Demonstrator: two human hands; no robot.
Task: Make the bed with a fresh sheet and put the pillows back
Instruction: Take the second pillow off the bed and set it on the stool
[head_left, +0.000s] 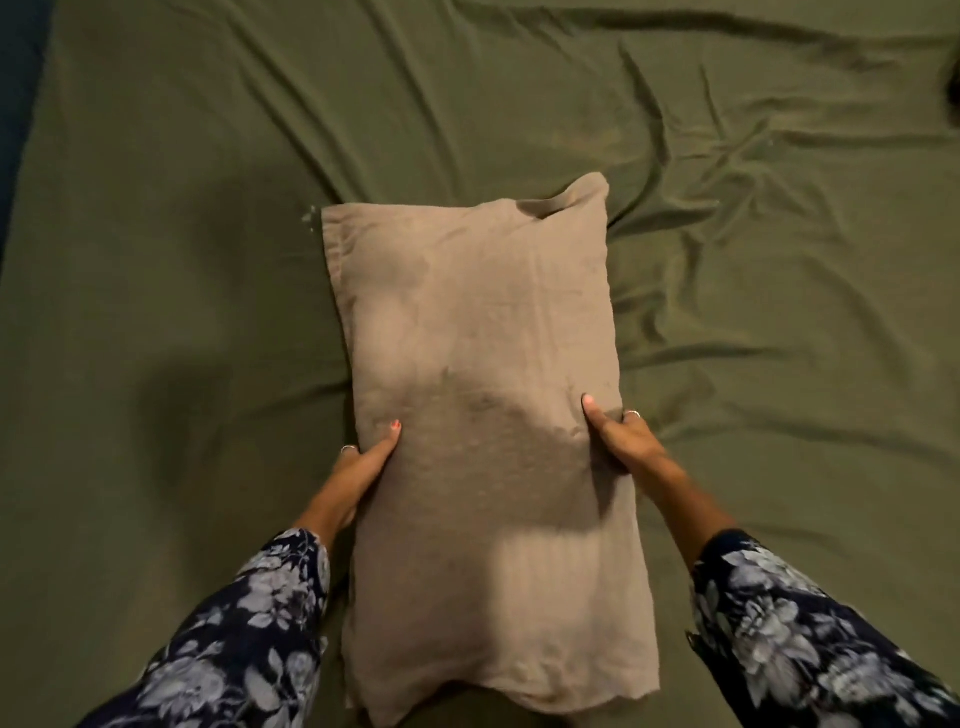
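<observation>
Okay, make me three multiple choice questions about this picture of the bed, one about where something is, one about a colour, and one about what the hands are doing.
1. Where does the pillow lie?
A. on the green sheet
B. on the floor
C. on a chair

2. What colour is the pillow's cover?
A. white
B. beige-tan
C. bright red

3. What are the two hands doing?
A. hanging free above the bed
B. folding the sheet
C. gripping the pillow by its two long sides

Answers:
1. A, the sheet shows on the pillow's left, right and far sides.
2. B, the cover is a plain tan against the olive sheet.
3. C, the left hand and right hand each clasp an edge, thumbs on top.
</observation>
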